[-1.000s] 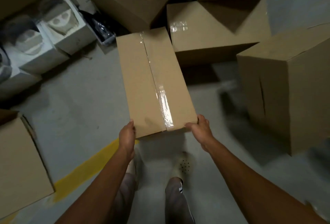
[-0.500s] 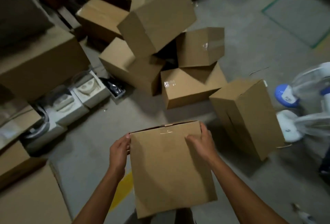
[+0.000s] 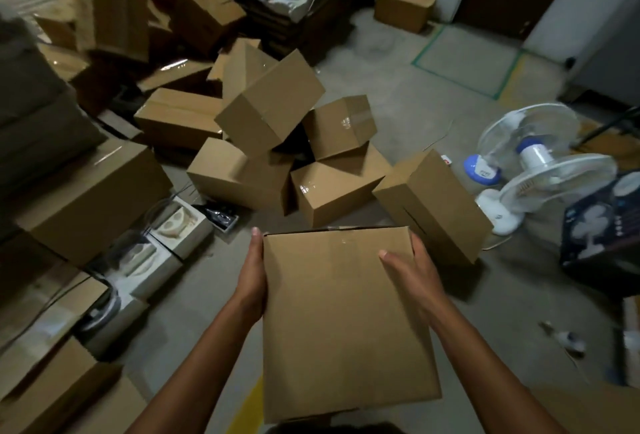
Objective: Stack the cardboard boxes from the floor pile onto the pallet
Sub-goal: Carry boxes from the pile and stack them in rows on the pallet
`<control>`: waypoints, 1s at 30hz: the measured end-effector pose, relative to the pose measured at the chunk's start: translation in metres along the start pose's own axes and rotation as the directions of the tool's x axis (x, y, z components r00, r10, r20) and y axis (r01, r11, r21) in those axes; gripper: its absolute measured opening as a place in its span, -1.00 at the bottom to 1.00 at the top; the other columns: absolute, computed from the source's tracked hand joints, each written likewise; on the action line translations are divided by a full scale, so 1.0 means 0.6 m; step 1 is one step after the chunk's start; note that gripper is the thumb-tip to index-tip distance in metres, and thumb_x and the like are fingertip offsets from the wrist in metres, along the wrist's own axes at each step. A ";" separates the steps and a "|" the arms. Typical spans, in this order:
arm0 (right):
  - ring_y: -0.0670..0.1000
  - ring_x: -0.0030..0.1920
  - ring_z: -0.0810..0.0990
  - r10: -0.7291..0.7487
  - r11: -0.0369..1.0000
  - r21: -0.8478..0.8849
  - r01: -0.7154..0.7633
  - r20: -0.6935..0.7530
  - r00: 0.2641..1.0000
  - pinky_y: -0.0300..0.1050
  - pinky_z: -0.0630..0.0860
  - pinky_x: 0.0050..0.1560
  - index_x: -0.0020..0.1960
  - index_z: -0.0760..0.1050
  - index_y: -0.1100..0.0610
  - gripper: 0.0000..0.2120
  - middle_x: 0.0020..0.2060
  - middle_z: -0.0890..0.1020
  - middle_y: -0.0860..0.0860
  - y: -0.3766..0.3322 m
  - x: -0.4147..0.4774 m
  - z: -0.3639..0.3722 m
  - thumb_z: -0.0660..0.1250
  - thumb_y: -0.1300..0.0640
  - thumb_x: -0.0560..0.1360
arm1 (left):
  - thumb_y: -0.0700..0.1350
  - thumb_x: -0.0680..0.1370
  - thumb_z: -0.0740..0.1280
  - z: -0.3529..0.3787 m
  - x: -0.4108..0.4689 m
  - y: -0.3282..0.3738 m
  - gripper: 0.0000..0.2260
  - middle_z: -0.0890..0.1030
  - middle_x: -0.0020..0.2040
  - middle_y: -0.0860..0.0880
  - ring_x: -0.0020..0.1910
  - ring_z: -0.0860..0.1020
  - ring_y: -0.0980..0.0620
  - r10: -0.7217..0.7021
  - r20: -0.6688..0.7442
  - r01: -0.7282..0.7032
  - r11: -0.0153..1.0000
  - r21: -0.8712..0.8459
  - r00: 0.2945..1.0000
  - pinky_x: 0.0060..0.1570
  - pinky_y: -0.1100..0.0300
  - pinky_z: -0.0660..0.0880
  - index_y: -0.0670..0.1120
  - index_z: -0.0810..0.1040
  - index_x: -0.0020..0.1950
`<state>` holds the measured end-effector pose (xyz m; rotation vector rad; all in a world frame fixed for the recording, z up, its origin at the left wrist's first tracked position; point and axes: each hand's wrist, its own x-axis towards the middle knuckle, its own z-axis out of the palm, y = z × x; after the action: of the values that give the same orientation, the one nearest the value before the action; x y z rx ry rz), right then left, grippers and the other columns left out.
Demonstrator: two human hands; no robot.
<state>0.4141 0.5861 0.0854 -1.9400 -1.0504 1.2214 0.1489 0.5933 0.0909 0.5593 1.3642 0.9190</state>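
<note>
Cardboard box (image 3: 343, 322) clasped between left hand (image 3: 252, 281) and right hand (image 3: 412, 274) (palms on its sides)

Bare grey concrete floor (image 3: 398, 94) lay open in the upper right of the frame, a clear lane past the jumbled pile of brown cardboard boxes (image 3: 273, 142) that blocked the centre. At right, two white pedestal fans (image 3: 533, 170) lying on the floor closed that side. Left of frame, white foam packing trays (image 3: 173, 225) and a large brown carton (image 3: 93, 198) crowded the floor.
</note>
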 end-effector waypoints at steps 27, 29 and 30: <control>0.22 0.25 0.57 0.483 0.616 0.779 -0.118 -0.255 0.838 0.25 0.44 0.35 0.33 0.53 0.06 -0.08 0.27 0.61 0.16 0.227 -0.743 0.037 0.41 -0.54 0.19 | 0.11 0.64 0.17 -0.129 -0.539 -0.128 -0.70 0.62 0.10 -0.15 0.06 0.56 -0.09 -0.044 0.541 -0.180 0.918 0.354 0.840 -0.08 0.05 0.43 -0.02 0.55 0.21; 0.24 0.10 0.63 0.490 0.602 0.789 -0.123 -0.243 0.837 0.13 0.55 0.17 0.17 0.58 0.10 -0.45 0.08 0.68 0.20 0.244 -0.807 0.071 0.33 -0.35 0.48 | 0.09 0.66 0.15 -0.167 -0.567 -0.145 -0.76 0.60 0.10 -0.12 0.06 0.55 -0.08 -0.047 0.585 -0.201 0.914 0.351 0.810 -0.09 0.06 0.42 0.03 0.54 0.16; 0.24 0.06 0.65 0.510 0.587 0.799 -0.130 -0.241 0.826 0.09 0.58 0.11 0.16 0.60 0.10 -0.50 0.03 0.70 0.21 0.258 -0.838 0.090 0.30 -0.31 0.52 | 0.08 0.66 0.15 -0.187 -0.581 -0.155 -0.76 0.59 0.12 -0.11 0.08 0.55 -0.08 -0.049 0.607 -0.209 0.914 0.347 0.794 -0.08 0.06 0.42 0.04 0.54 0.19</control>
<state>0.2803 0.0795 0.1568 -1.6038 0.1309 1.0562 0.0766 0.2386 0.1994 1.1326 0.9280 0.4465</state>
